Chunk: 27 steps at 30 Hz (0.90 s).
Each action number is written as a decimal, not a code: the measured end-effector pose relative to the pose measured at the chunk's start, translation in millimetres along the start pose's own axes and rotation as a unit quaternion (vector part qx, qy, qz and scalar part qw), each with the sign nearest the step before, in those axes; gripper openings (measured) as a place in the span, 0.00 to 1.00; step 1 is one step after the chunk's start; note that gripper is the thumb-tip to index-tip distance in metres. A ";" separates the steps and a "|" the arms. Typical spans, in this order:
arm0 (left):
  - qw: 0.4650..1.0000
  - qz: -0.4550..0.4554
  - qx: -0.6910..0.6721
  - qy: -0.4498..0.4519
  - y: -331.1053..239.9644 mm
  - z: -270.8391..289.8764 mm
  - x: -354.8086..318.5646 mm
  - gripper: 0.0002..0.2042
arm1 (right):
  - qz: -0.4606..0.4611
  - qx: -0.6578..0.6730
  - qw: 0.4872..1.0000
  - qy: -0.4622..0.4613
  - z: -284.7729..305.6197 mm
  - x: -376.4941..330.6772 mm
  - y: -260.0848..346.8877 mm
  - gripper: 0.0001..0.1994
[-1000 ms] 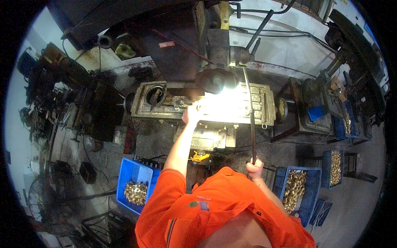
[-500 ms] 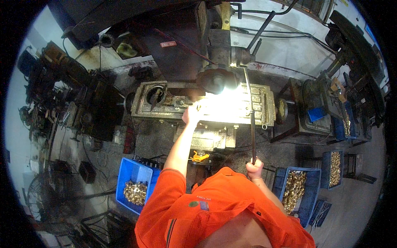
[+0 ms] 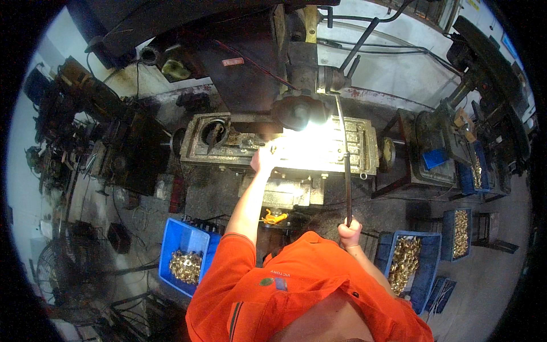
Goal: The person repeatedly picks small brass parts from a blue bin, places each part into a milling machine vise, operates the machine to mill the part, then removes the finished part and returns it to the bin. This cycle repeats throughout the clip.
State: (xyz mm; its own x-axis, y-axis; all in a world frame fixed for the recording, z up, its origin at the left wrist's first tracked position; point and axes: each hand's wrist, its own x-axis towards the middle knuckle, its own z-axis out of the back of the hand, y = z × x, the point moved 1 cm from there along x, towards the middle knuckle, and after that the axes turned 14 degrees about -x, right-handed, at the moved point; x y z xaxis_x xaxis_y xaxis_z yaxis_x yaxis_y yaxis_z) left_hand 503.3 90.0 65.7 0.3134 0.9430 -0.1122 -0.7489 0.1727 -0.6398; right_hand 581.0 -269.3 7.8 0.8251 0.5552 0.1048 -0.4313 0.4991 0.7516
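Observation:
I stand over a drill press with a slotted metal table [image 3: 364, 154] lit by a bright lamp [image 3: 296, 111]. My left hand [image 3: 263, 158] reaches onto the table under the lamp, its fingers lost in the glare, so what it touches is unclear. My right hand [image 3: 349, 232] is closed around the lower end of the long feed lever [image 3: 343, 159], which runs up to the machine head [image 3: 327, 80]. My sleeves are orange.
A blue bin of brass parts [image 3: 185, 262] sits at lower left. Two more blue bins of brass parts [image 3: 407, 265] [image 3: 458, 231] stand at right. A second machine [image 3: 444, 142] is at the right, cluttered equipment [image 3: 85, 137] and a fan [image 3: 62, 273] at left.

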 end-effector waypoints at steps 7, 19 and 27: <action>1.000 -0.013 -0.004 -0.007 -5.5 4.5 -5.5 0.22 | 0.019 0.003 1.000 -0.011 -0.3 1.2 -1.4 0.04; 0.999 0.013 -0.036 -0.003 6.0 -3.6 5.3 0.26 | 0.019 -0.013 1.000 -0.014 -0.1 3.8 1.9 0.06; 0.999 -0.007 -0.037 -0.010 1.6 -2.8 1.9 0.27 | 0.015 0.019 0.999 -0.023 -2.7 4.1 -2.1 0.08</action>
State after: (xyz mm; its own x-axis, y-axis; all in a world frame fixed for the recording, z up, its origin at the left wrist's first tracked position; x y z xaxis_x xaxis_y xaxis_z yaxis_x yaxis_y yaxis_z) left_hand 504.3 91.3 62.3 0.3118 0.9461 -0.0876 -0.6988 0.1659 -0.6959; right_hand 584.3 -266.3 4.9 0.8282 0.5382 0.1559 -0.4421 0.4567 0.7720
